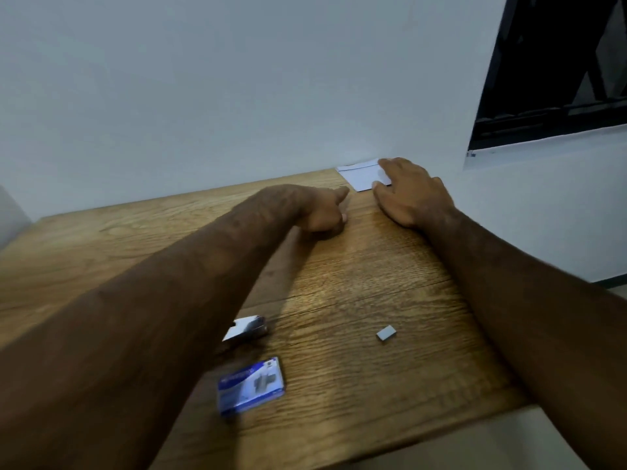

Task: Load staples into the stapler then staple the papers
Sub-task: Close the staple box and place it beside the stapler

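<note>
A wooden table [339, 266] is standing against a white wall [203, 96], and at its far corner the right hand [414, 191] is lying flat, fingers straight, on the white papers [363, 176]. The left hand [322, 212] is resting just beside them, index finger out, other fingers curled, holding nothing. Nearer, the stapler [247, 329] is lying partly under the left forearm, near the blue staple box [251, 385] and a loose staple strip [386, 333].

Wooden table [101, 252] against white wall [237, 79], dark window [559, 62].
</note>
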